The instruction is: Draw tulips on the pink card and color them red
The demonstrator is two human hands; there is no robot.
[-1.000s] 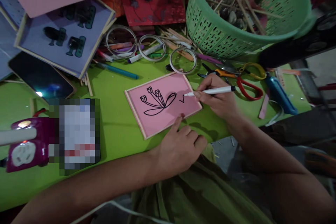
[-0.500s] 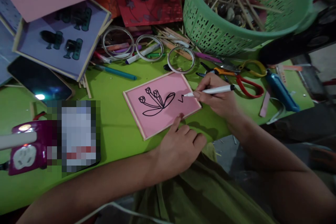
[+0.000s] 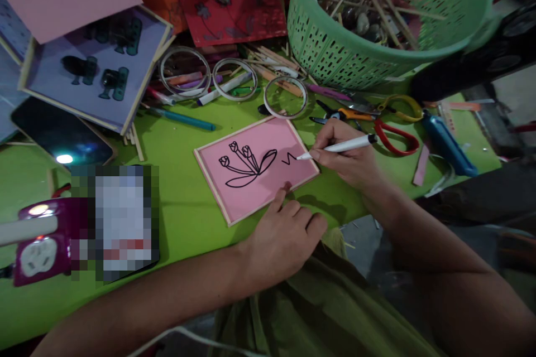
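A pink card (image 3: 276,195) edged with thin wooden sticks lies on the green tabletop. Black outlines of three tulips with two long leaves (image 3: 251,164) fill its left part. My right hand (image 3: 345,153) is closed around a white marker (image 3: 345,146) with a black end, its tip on the card at the end of a small black zigzag line (image 3: 288,159). At the card's lower edge, my left hand (image 3: 288,237) rests with the index finger stretched onto the pink surface. Its other fingers are loosely bent and hold nothing.
Behind the card lie tape rings (image 3: 285,97), a teal pen (image 3: 186,119), scissors (image 3: 396,136) and pliers (image 3: 341,111). A green basket (image 3: 335,56) of sticks and stones stands at the back. On the left are a phone (image 3: 62,131) and a purple power socket (image 3: 46,245).
The zigzag line has gained a further stroke toward the right, and the marker tip has moved slightly down and right. My left hand keeps its place on the card. The view has shifted a little.
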